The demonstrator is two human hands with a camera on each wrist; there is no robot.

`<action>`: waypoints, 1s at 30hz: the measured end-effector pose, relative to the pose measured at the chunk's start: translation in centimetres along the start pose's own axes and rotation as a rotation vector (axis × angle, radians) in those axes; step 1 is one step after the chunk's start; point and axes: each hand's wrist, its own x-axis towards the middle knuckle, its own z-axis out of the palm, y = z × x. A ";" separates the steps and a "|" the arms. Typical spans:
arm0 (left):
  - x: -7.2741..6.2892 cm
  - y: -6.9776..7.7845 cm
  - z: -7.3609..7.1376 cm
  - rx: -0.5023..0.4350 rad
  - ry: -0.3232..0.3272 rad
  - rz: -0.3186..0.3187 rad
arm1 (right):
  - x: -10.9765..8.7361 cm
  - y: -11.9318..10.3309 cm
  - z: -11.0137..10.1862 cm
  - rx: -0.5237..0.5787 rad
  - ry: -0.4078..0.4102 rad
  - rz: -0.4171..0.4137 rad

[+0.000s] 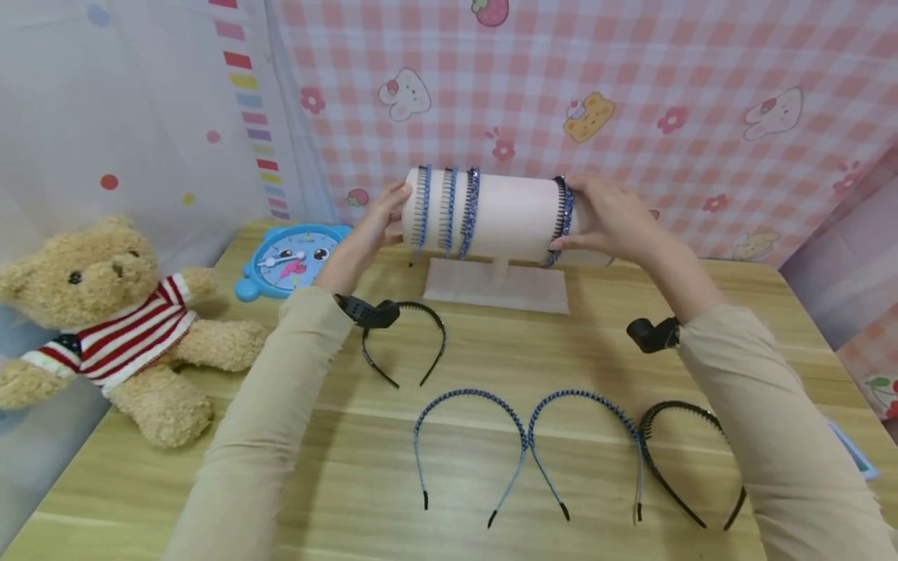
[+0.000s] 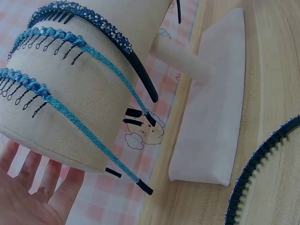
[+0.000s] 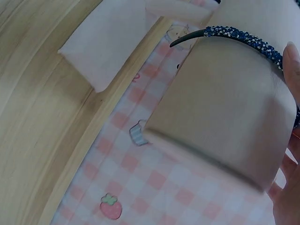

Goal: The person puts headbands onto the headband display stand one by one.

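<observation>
A pale cylindrical headband stand (image 1: 515,210) carries two blue braided headbands (image 1: 422,206) (image 1: 447,209) and a glittery dark-blue headband (image 1: 470,212) towards its left. My left hand (image 1: 382,214) rests against the stand's left end, its fingers extended along the edge in the left wrist view. On the right part of the cylinder, my right hand (image 1: 613,214) pinches another glittery blue headband (image 1: 563,218), thumb in front and fingers over the top. In the right wrist view this headband (image 3: 243,40) curves around the cylinder, and its far side is hidden.
On the wooden table (image 1: 351,483) lie a dark headband (image 1: 443,343) behind, and two blue braided headbands (image 1: 470,392) (image 1: 582,393) and a black one (image 1: 673,405) in front. A teddy bear (image 1: 133,312) and a blue clock (image 1: 298,261) are at left.
</observation>
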 end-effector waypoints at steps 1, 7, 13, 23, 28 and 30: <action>0.0 0.0 0.0 0.000 -0.001 0.001 | 0.2 -0.2 0.1 -0.001 -0.002 -0.003; -0.1 -0.1 0.0 0.011 0.008 0.006 | 1.7 -1.5 0.9 0.009 -0.019 -0.022; -0.1 -0.1 0.0 0.011 -0.003 0.005 | 2.9 -2.6 1.4 0.006 -0.031 -0.049; -0.2 -0.1 0.0 0.000 0.018 0.004 | 3.6 -3.4 1.6 -0.011 -0.041 -0.055; -0.2 -0.1 0.1 -0.003 0.015 0.016 | 3.9 -3.6 1.5 -0.013 -0.062 -0.038; -0.3 -0.2 0.1 0.006 0.017 0.013 | 4.1 -3.7 1.5 0.001 -0.069 -0.030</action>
